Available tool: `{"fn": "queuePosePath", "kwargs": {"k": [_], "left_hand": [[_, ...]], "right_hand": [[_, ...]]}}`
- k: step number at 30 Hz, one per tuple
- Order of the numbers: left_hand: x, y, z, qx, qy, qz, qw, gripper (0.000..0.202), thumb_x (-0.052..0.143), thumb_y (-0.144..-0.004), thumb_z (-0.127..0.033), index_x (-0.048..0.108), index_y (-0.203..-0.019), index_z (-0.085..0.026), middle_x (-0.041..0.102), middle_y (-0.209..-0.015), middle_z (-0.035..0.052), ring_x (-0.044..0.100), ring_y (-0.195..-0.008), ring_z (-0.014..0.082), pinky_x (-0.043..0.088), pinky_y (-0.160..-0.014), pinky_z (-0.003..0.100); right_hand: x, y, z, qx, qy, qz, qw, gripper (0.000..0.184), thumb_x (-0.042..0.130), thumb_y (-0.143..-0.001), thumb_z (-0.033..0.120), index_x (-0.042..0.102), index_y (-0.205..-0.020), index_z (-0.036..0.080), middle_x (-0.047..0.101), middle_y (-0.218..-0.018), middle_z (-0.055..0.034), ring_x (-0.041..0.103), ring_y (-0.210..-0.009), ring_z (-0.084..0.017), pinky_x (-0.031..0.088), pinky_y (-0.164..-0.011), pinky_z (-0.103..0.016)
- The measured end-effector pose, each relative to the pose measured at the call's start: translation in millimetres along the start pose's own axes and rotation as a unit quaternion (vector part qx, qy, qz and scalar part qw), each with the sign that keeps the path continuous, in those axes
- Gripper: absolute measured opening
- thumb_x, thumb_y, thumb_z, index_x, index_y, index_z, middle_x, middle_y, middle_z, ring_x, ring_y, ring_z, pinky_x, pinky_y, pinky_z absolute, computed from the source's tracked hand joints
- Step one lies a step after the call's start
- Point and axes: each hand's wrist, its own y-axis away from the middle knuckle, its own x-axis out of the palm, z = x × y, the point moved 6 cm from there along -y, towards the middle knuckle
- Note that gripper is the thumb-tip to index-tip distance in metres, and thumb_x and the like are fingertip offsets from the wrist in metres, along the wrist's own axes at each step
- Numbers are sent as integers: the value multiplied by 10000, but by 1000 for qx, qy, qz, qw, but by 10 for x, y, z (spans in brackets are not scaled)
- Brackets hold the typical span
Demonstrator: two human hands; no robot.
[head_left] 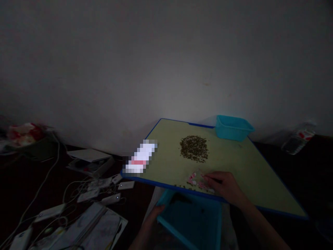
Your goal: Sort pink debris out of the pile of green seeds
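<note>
My right hand (225,185) is over the front part of a pale yellow board (234,166) with a blue edge. Its fingers are pinched on a small pink-and-white piece, perhaps clear plastic (193,178), whose exact kind is too dim to make out. A few dark grains (183,186) lie beside it along the board's front edge. Farther back, a round patch of small brown grains (194,148) is spread on the board. Below the front edge, my left hand (156,212) grips the left rim of a blue plastic basin (189,217), which has some dark matter inside.
A second blue basin (232,128) stands at the board's back right. On the left of the board lies a bright, blurred-out screen (140,158). Chargers and cables (99,191) clutter the dark surface at left. A clear plastic package (299,139) is at right, near the wall.
</note>
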Motion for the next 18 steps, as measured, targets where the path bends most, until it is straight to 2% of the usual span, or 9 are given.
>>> {"fn": "queuePosePath", "kwargs": {"k": [2,4,7,10,18], "left_hand": [[-20,20,-4,-4,-6,-24,1000,676,662,-743,-585,551,-1305,-226,732,-1152,131,639,-1158,395,500,-962,564],[-2,53,-24,-2,-21,-39,999,620,641,-761,-576,573,-1258,-211,737,-1111,133,657,-1109,392,505,-947,565],[83,104,-58,9,-23,-27,999,534,607,-798,-551,595,-1204,-205,739,-1091,131,669,-1078,385,516,-926,565],[152,150,-78,15,-7,-14,1000,591,625,-789,-550,569,-1258,-195,721,-1158,144,650,-1122,398,522,-926,564],[166,183,-91,12,-11,0,1000,604,615,-805,-546,536,-1298,-205,703,-1218,150,631,-1173,405,520,-934,570]], "right_hand": [[25,7,18,-2,-8,9,1000,366,522,-964,408,784,-810,204,713,-703,-32,632,-636,-173,440,-593,-263],[41,10,25,-3,-10,19,1000,372,518,-962,415,788,-807,211,719,-710,-39,636,-643,-181,451,-591,-267],[52,5,36,-4,-13,26,1000,386,515,-957,436,792,-792,223,713,-688,-43,631,-626,-184,458,-574,-267],[63,-1,59,-12,-19,31,999,377,521,-954,436,799,-814,224,717,-698,-48,642,-643,-190,470,-589,-271],[76,13,138,-22,-21,53,998,370,530,-953,442,801,-824,226,717,-688,-50,647,-649,-189,469,-590,-264]]}}
